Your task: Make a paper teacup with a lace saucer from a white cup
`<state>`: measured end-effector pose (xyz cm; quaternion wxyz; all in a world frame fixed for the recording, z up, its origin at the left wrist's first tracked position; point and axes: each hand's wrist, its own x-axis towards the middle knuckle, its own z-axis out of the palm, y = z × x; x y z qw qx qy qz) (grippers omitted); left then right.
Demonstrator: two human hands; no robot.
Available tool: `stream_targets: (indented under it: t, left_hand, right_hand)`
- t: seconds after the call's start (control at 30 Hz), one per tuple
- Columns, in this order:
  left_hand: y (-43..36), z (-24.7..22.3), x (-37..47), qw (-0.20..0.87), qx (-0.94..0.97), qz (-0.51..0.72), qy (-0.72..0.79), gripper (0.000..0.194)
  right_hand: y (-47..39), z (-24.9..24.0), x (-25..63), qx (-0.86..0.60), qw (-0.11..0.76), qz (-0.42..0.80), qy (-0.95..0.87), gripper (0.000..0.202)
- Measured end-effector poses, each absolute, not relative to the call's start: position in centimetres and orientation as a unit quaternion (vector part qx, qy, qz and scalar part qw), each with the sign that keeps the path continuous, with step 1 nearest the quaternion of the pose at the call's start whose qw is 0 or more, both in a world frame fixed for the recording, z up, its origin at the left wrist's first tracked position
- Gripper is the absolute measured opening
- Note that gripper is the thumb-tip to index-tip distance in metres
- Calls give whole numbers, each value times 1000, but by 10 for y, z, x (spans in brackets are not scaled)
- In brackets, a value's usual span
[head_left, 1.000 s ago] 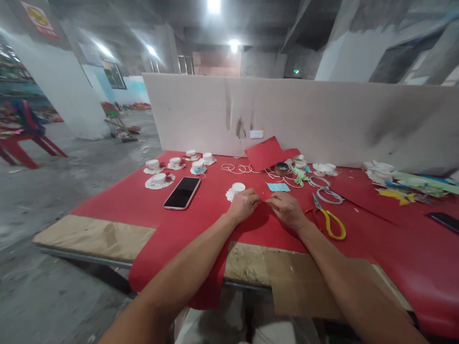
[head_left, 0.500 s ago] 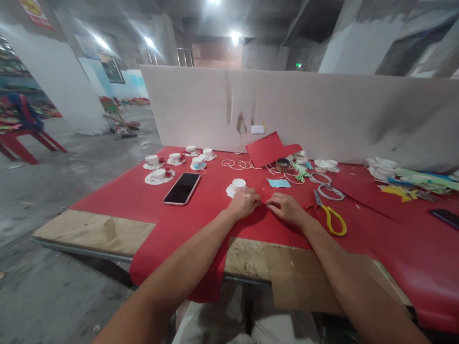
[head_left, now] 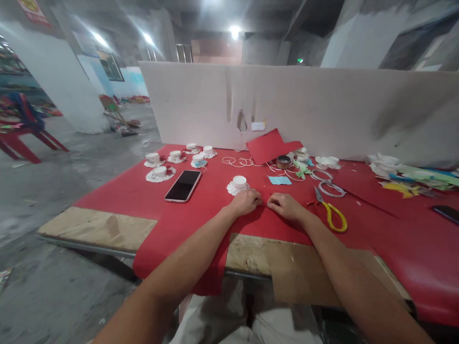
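Hands meet near the front edge of the tabletop, mid-way along it: left hand (head_left: 245,202) and right hand (head_left: 287,207) both curled, fingertips pinched together on sth tiny against the red sheet (head_left: 201,200); can't tell what it is. White cup on a doily (head_left: 238,184) sits just beyond the left hand. Yellow-handled scissors (head_left: 332,215) lie near the right hand, twd the right edge. Phone (head_left: 183,185) lies face up, left of the cup. Blue paper scrap (head_left: 280,180) lies farther back.
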<state>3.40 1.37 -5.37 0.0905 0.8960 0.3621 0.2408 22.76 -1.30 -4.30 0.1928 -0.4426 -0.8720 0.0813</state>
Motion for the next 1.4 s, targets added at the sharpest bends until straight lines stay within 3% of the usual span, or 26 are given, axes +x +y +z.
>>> stream_targets:
  t: [0.6,1.03,1.4]
  left_hand:
    - [11,-52,41,109,872,234,415,20]
    - [21,-52,41,171,860,230,422,15]
    - [29,-54,32,186,883,248,354,13]
  right_hand:
    - [1,-44,221,-526,121,66,-840,20]
    - [-3,-49,229,-525,215,161,-808,17]
    - [-7,-39,233,-450,173,113,-869,19]
